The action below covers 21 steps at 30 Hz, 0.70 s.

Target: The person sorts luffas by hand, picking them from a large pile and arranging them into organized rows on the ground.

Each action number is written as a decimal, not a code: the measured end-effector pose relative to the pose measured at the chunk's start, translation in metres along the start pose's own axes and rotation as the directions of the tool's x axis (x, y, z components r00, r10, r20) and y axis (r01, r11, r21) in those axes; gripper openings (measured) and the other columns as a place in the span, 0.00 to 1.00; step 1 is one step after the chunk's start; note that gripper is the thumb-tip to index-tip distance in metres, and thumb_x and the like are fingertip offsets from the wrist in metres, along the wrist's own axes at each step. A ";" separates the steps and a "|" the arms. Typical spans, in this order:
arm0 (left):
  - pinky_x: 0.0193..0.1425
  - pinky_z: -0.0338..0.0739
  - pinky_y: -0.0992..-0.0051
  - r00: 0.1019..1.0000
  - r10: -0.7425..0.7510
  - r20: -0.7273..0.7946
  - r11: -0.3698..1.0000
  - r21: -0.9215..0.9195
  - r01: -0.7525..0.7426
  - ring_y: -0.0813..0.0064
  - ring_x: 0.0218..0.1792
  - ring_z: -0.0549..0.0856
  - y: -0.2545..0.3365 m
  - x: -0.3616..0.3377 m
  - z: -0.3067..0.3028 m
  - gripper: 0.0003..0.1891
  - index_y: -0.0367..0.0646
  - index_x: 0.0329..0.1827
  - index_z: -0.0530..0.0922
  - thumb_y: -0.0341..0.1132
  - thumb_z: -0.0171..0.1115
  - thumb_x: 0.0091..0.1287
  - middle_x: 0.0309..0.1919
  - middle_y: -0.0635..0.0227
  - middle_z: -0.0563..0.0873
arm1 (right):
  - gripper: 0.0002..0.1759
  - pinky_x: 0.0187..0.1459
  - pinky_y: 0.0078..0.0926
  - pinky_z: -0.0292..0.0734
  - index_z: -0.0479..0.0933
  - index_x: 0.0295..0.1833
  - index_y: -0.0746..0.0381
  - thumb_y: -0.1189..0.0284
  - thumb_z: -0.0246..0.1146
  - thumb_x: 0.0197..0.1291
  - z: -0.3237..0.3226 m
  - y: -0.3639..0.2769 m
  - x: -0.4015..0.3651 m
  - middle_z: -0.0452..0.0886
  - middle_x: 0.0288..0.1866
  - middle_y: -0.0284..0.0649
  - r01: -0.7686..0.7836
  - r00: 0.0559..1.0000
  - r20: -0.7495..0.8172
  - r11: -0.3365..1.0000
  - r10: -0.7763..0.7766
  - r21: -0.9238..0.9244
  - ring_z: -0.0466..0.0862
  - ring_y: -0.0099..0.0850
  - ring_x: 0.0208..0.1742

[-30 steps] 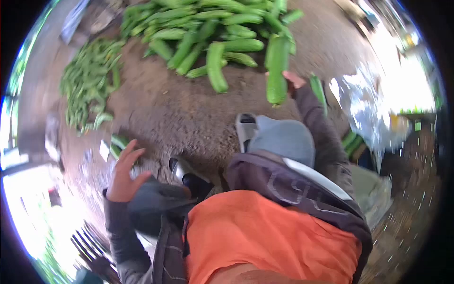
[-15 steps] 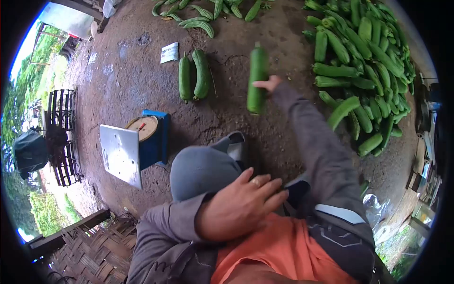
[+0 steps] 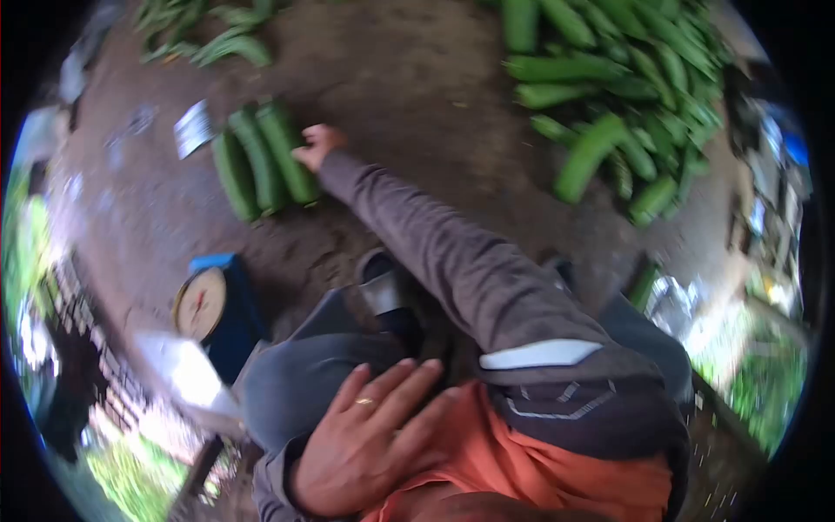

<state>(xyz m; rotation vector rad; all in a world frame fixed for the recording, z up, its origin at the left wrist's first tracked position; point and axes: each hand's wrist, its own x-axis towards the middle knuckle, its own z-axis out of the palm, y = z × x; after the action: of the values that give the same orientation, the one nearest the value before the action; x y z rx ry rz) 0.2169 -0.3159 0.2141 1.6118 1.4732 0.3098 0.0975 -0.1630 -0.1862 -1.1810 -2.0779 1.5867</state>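
Three long green gourds lie side by side on the dirt floor at the upper left: a left one [image 3: 235,176], a middle one [image 3: 259,163] and a right one [image 3: 287,155]. Just right of the right gourd is my right hand [image 3: 319,146], apart from it, fingers partly bent with nothing between them. My left hand [image 3: 374,433], with a ring on it, rests over my lap, fingers spread and holding nothing. A printed paper [image 3: 193,129] lies left of the gourds.
A large heap of green gourds [image 3: 644,78] fills the upper right. Smaller ridged green vegetables [image 3: 230,43] lie at the top left. A blue dial scale [image 3: 230,313] with a metal plate stands left of my knee. My foot [image 3: 380,283] is below the gourds.
My right hand has carried a gourd leftward, laid it beside the other two and let go. The view has shifted, and my left hand's fingers have spread.
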 end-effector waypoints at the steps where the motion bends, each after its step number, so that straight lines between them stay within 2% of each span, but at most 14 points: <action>1: 0.58 0.69 0.51 1.000 -0.006 0.006 1.000 0.019 0.006 0.54 0.58 0.76 0.004 0.002 0.000 0.32 0.45 0.59 0.73 0.49 0.67 0.52 0.60 0.54 0.74 | 0.26 0.49 0.33 0.78 0.80 0.47 0.61 0.62 0.73 0.40 -0.012 0.004 -0.007 0.83 0.44 0.45 0.031 0.996 -0.091 0.992 -0.019 0.125 0.83 0.37 0.46; 2: 0.59 0.68 0.49 0.999 -0.029 0.040 0.998 0.048 0.027 0.53 0.58 0.76 0.013 0.004 -0.002 0.33 0.45 0.58 0.74 0.50 0.70 0.49 0.60 0.54 0.74 | 0.21 0.47 0.31 0.78 0.80 0.43 0.61 0.65 0.73 0.41 -0.043 0.002 -0.015 0.82 0.41 0.42 0.036 0.989 -0.147 0.990 -0.016 0.136 0.82 0.35 0.43; 3: 0.61 0.66 0.49 1.000 -0.009 0.027 1.000 0.015 0.009 0.54 0.60 0.75 0.016 0.002 0.000 0.33 0.45 0.60 0.72 0.47 0.69 0.51 0.61 0.54 0.73 | 0.20 0.46 0.31 0.77 0.80 0.43 0.61 0.67 0.72 0.41 -0.084 0.009 -0.020 0.81 0.41 0.42 0.121 0.944 -0.314 0.992 -0.103 0.040 0.82 0.35 0.42; 5: 0.64 0.62 0.49 1.000 -0.006 -0.013 0.999 -0.039 0.005 0.54 0.63 0.71 0.019 -0.007 0.003 0.34 0.46 0.65 0.69 0.42 0.68 0.53 0.64 0.54 0.70 | 0.19 0.45 0.31 0.77 0.79 0.43 0.61 0.70 0.71 0.41 -0.179 0.026 -0.050 0.80 0.40 0.41 0.264 0.767 -0.558 0.948 -0.317 -0.176 0.81 0.34 0.41; 6: 0.63 0.64 0.49 0.999 0.011 -0.033 0.999 -0.038 -0.012 0.54 0.63 0.72 0.023 -0.006 0.002 0.32 0.45 0.62 0.71 0.42 0.68 0.53 0.63 0.55 0.71 | 0.16 0.46 0.39 0.73 0.79 0.39 0.59 0.72 0.68 0.39 -0.228 0.043 -0.061 0.79 0.38 0.45 0.190 0.704 -0.671 0.972 -0.233 -0.138 0.78 0.45 0.42; 7: 0.62 0.65 0.49 1.000 0.026 0.000 1.000 -0.016 -0.026 0.54 0.61 0.73 0.025 -0.005 0.004 0.32 0.45 0.61 0.72 0.45 0.68 0.52 0.62 0.54 0.72 | 0.18 0.49 0.38 0.71 0.78 0.41 0.59 0.72 0.68 0.39 -0.283 0.058 -0.081 0.79 0.41 0.45 0.138 0.619 -0.732 0.957 -0.284 -0.255 0.77 0.45 0.46; 8: 0.61 0.67 0.49 0.999 0.037 0.033 0.999 0.007 -0.037 0.53 0.59 0.75 0.028 -0.002 0.006 0.33 0.45 0.59 0.72 0.47 0.69 0.50 0.61 0.54 0.73 | 0.23 0.51 0.41 0.70 0.76 0.46 0.60 0.73 0.68 0.38 -0.329 0.078 -0.101 0.77 0.46 0.46 -0.040 0.487 -0.807 0.915 -0.333 -0.401 0.75 0.43 0.51; 9: 0.59 0.68 0.49 0.997 0.042 0.066 0.999 0.030 -0.045 0.53 0.58 0.76 0.032 -0.001 0.008 0.34 0.45 0.58 0.73 0.50 0.70 0.49 0.60 0.54 0.74 | 0.28 0.54 0.45 0.70 0.74 0.51 0.60 0.71 0.71 0.39 -0.366 0.096 -0.122 0.75 0.49 0.47 -0.214 0.397 -0.847 0.861 -0.354 -0.460 0.73 0.44 0.53; 10: 0.59 0.68 0.48 0.995 0.066 0.074 0.997 0.042 -0.069 0.53 0.58 0.76 0.036 0.001 0.011 0.34 0.45 0.58 0.73 0.50 0.70 0.49 0.60 0.54 0.74 | 0.34 0.58 0.47 0.67 0.72 0.56 0.61 0.62 0.73 0.41 -0.391 0.119 -0.134 0.74 0.54 0.48 -0.438 0.316 -0.940 0.860 -0.125 -0.262 0.71 0.46 0.59; 12: 0.59 0.68 0.48 0.991 0.105 0.087 0.991 0.073 -0.111 0.53 0.58 0.76 0.044 0.003 0.015 0.35 0.45 0.59 0.72 0.51 0.69 0.49 0.60 0.54 0.74 | 0.39 0.62 0.45 0.67 0.72 0.57 0.61 0.52 0.73 0.41 -0.415 0.168 -0.140 0.74 0.57 0.50 -0.672 0.382 -0.916 0.717 0.122 -0.185 0.70 0.46 0.62; 15: 0.58 0.68 0.48 0.986 0.142 0.091 0.987 0.064 -0.149 0.53 0.58 0.76 0.050 0.006 0.021 0.35 0.46 0.60 0.72 0.52 0.69 0.50 0.60 0.54 0.74 | 0.42 0.59 0.42 0.70 0.73 0.58 0.63 0.49 0.72 0.40 -0.422 0.185 -0.137 0.74 0.56 0.52 -0.744 0.536 -0.751 0.636 0.385 -0.205 0.72 0.46 0.61; 18: 0.58 0.69 0.49 0.989 0.132 0.066 0.989 0.059 -0.136 0.53 0.59 0.75 0.053 0.004 0.022 0.33 0.46 0.60 0.72 0.52 0.68 0.52 0.60 0.55 0.74 | 0.40 0.52 0.39 0.73 0.76 0.52 0.64 0.46 0.71 0.38 -0.404 0.177 -0.147 0.79 0.50 0.51 -0.498 0.646 -0.691 0.865 0.324 -0.060 0.79 0.44 0.52; 21: 0.58 0.70 0.51 0.986 0.166 0.010 0.986 0.032 -0.166 0.54 0.59 0.75 0.043 -0.001 0.024 0.33 0.47 0.61 0.71 0.51 0.67 0.53 0.61 0.55 0.73 | 0.34 0.51 0.41 0.73 0.76 0.49 0.64 0.53 0.73 0.39 -0.349 0.158 -0.152 0.80 0.47 0.49 -0.463 0.636 -0.768 0.836 0.080 -0.296 0.79 0.46 0.51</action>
<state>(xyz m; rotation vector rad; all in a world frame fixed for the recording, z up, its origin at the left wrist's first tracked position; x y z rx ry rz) 0.2618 -0.3221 0.2329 1.7640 1.3475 0.3755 0.4868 -0.0282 -0.1632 -1.9848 -1.7693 0.4537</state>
